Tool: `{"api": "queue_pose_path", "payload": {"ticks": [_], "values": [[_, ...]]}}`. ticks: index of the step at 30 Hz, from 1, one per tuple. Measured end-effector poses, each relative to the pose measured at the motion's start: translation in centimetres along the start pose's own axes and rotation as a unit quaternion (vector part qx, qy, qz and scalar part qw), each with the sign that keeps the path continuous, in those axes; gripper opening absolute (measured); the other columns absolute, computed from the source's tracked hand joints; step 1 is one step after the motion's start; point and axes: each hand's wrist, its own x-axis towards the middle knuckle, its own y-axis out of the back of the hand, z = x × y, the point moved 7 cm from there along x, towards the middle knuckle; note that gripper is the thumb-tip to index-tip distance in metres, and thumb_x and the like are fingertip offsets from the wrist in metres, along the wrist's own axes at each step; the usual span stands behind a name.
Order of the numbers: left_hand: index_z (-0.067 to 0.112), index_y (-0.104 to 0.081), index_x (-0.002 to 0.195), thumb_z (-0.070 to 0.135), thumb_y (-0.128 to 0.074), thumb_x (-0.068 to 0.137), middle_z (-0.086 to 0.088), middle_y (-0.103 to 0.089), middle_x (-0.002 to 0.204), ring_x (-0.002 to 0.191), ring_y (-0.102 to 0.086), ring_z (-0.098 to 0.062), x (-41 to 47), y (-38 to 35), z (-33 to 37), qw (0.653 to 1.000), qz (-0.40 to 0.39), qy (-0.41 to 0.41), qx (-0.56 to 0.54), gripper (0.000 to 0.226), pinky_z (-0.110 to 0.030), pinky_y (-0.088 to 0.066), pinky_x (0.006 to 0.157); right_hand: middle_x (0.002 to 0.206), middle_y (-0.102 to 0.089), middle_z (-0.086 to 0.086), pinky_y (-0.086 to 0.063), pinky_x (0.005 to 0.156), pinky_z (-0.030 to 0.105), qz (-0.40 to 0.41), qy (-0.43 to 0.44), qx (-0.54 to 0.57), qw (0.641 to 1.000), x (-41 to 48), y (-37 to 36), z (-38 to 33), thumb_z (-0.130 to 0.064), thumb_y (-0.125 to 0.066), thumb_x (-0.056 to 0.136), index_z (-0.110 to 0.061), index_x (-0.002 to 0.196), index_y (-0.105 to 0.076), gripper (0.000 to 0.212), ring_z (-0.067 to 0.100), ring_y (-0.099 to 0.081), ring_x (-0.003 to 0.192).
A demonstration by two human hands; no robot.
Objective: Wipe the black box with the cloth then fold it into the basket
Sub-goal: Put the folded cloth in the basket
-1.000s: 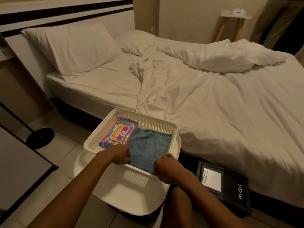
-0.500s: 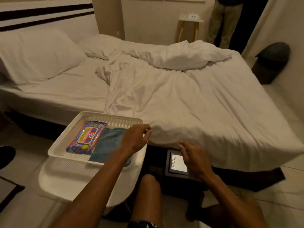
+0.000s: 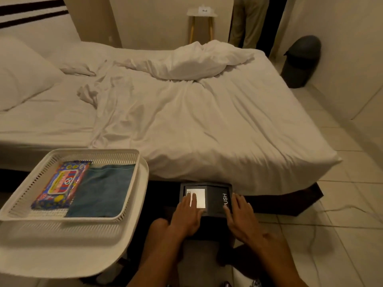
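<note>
The black box, marked PUSH with a white panel on its lid, sits on the floor against the bed's near edge. My left hand lies flat on its left side, fingers over the white panel. My right hand rests spread on its right side, beside the word PUSH. The blue cloth lies folded flat in the right half of the white basket, apart from both hands. Neither hand holds anything.
A colourful wet-wipes pack lies in the basket's left half. The basket stands on a white side table. The bed with rumpled white sheets fills the middle. A dark bin and a person's legs are at the back.
Both hands left the cloth in the basket and moved right and down onto the black box. My view swung to the right.
</note>
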Motion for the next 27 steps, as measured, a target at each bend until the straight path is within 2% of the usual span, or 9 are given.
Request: {"api": "queue_pose_path", "payload": {"ticks": [5, 10, 17, 22, 27], "values": [[0.004, 0.006, 0.157, 0.044, -0.025, 0.106, -0.016, 0.009, 0.167, 0.155, 0.005, -0.028, 2.6, -3.1, -1.1, 1.000, -0.013, 0.020, -0.001, 0.072, -0.037, -0.001, 0.127, 0.167, 0.000, 0.009, 0.003, 0.122, 0.036, -0.057, -0.021, 0.004, 0.998, 1.6, -5.1, 2.0, -0.053, -0.023, 0.103, -0.012, 0.158, 0.000, 0.072, 0.022, 0.001, 0.154], [0.002, 0.011, 0.155, 0.048, -0.020, 0.105, -0.017, 0.016, 0.165, 0.155, 0.012, -0.027, 4.9, -5.7, -1.7, 0.999, -0.015, 0.031, 0.041, 0.074, -0.036, 0.004, 0.126, 0.161, 0.021, 0.004, 0.010, 0.119, 0.032, -0.042, 0.009, -0.020, 0.999, 3.7, -7.3, 3.1, -0.058, -0.019, 0.100, -0.019, 0.152, 0.016, 0.074, 0.017, 0.017, 0.149], [0.008, 0.019, 0.153, 0.049, -0.021, 0.104, -0.011, 0.022, 0.163, 0.154, 0.017, -0.022, 5.3, -7.0, -1.8, 0.997, 0.067, 0.029, -0.013, 0.075, -0.031, 0.009, 0.125, 0.161, 0.021, 0.006, 0.009, 0.120, 0.034, -0.043, 0.019, -0.035, 0.998, 4.3, -9.6, 3.6, -0.058, -0.017, 0.100, -0.015, 0.154, 0.016, 0.076, 0.018, 0.018, 0.150], [0.009, 0.021, 0.153, 0.050, -0.021, 0.104, -0.011, 0.024, 0.163, 0.153, 0.018, -0.021, 5.2, -7.5, -2.1, 0.996, 0.074, 0.032, -0.025, 0.076, -0.032, 0.008, 0.126, 0.162, 0.022, 0.005, 0.005, 0.122, 0.035, -0.037, 0.017, -0.037, 0.999, 4.1, -9.9, 3.5, -0.056, -0.018, 0.100, -0.016, 0.154, 0.016, 0.075, 0.018, 0.018, 0.151], [0.011, 0.024, 0.152, 0.052, -0.020, 0.104, -0.008, 0.029, 0.162, 0.152, 0.023, -0.019, 5.0, -7.7, -2.3, 0.996, 0.075, 0.032, -0.047, 0.077, -0.031, 0.009, 0.126, 0.162, 0.022, 0.005, 0.009, 0.119, 0.033, -0.037, 0.019, -0.048, 0.998, 4.1, -10.3, 3.6, -0.056, -0.016, 0.101, -0.016, 0.155, 0.015, 0.074, 0.019, 0.018, 0.151]]}}
